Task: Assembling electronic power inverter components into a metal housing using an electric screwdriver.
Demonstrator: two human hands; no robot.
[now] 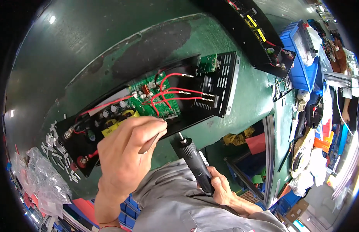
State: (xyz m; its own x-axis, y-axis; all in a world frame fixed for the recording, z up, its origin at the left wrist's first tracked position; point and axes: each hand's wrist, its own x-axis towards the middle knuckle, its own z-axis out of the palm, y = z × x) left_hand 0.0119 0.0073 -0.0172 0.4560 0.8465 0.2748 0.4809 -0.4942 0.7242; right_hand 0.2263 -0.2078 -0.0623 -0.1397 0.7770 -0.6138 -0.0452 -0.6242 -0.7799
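An open black metal housing [191, 124] lies slantwise in front of me. Inside it sit a green circuit board [139, 87], red wires [175, 89] with metal end terminals and yellow-wrapped transformers [125, 120]. A small green board [207, 63] stands by the slotted end panel [227, 77]. Over the near long side of the housing is my left hand [127, 150], its fingers pinched together; a thin edge shows at them, too little to name. My right hand [220, 187] grips a black electric screwdriver [195, 164], whose bit points up toward the housing's near edge without touching it.
Small white strips [57, 149] lie scattered at the left, beside clear plastic bags [46, 181]. A second black housing [260, 42] with wiring rests at the back right. Blue bins [303, 58] and loose black parts [281, 91] are farther right on the green worktop [156, 31].
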